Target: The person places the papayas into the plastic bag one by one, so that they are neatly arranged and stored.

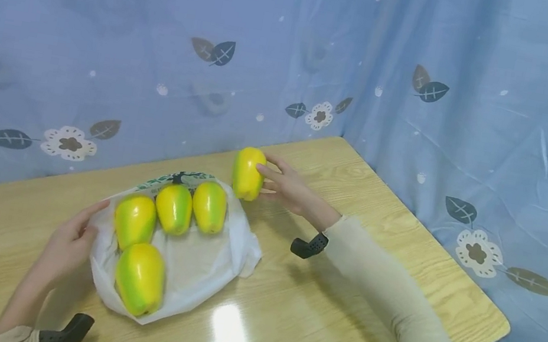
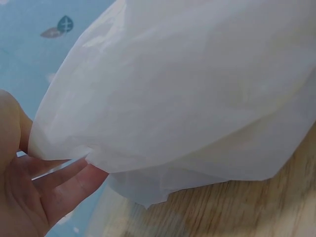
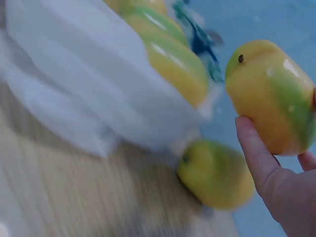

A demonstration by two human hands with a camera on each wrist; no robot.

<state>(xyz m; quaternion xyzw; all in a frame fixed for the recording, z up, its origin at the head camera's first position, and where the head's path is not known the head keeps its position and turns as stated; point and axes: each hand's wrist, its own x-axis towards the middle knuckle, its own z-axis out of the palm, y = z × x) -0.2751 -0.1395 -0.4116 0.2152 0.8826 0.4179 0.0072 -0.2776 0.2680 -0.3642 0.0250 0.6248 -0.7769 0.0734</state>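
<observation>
Head view: pale wood-grain laminate table (image 1: pixel 339 301) before a blue leaf-and-flower printed curtain (image 1: pixel 482 78), with bag, fruit and two hands.

Listed by size. Thin, crinkled, translucent white plastic bag (image 1: pixel 194 266) with green print at its far edge, lying flat near the table's middle. Four smooth, glossy, oval yellow-green mangoes on the bag (image 1: pixel 173 209): three in a row, one nearer. Fifth glossy yellow-green mango (image 1: pixel 248 173), upright just beyond the bag's far right corner, gripped by the right hand (image 1: pixel 290 188), fingers and thumb curled round its side. Left hand (image 1: pixel 69 243), fingers straight and together, rests on the bag's left edge.
</observation>
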